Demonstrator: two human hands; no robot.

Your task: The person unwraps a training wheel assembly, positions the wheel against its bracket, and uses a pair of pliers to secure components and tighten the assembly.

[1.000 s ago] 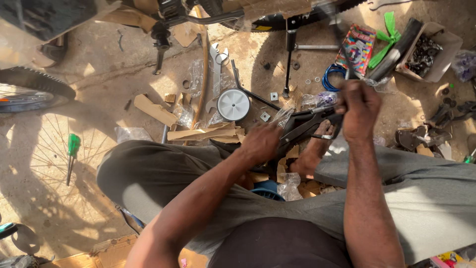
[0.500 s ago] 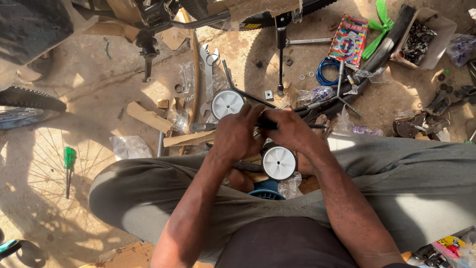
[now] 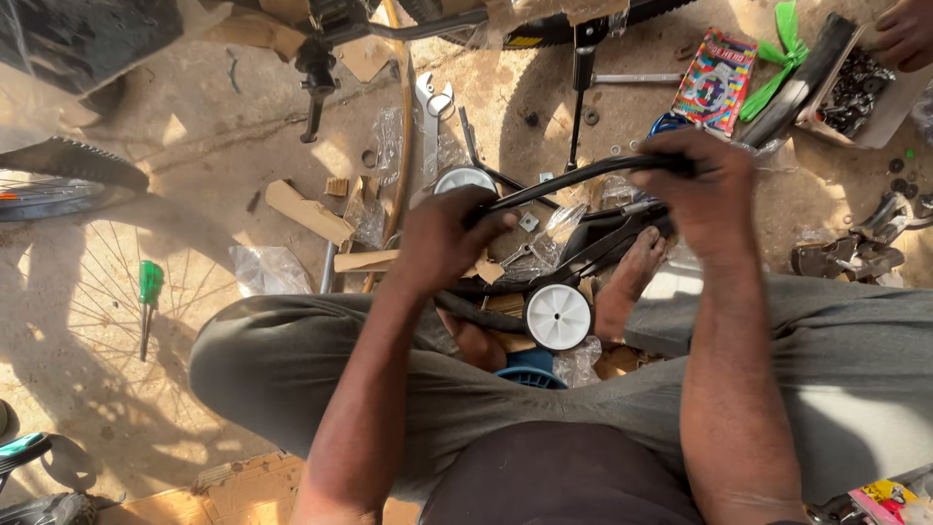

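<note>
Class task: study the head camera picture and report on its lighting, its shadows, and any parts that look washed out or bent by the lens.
Head view: hard sunlight on the sandy ground; spoke shadows of the bicycle wheel fall sharp beside the green screwdriver; trouser cloth near the right hand looks washed out; left hand sharp, not blurred; edges bow slightly, wide lens.

white training wheel (image 3: 558, 316), black curved bar (image 3: 573, 179), green-handled screwdriver (image 3: 149, 283), grey trousers (image 3: 292, 355).

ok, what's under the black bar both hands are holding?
Under the black bar: a white training wheel, black brackets, a bare foot, plastic wrap. Left hand and right hand cover its ends.
</note>
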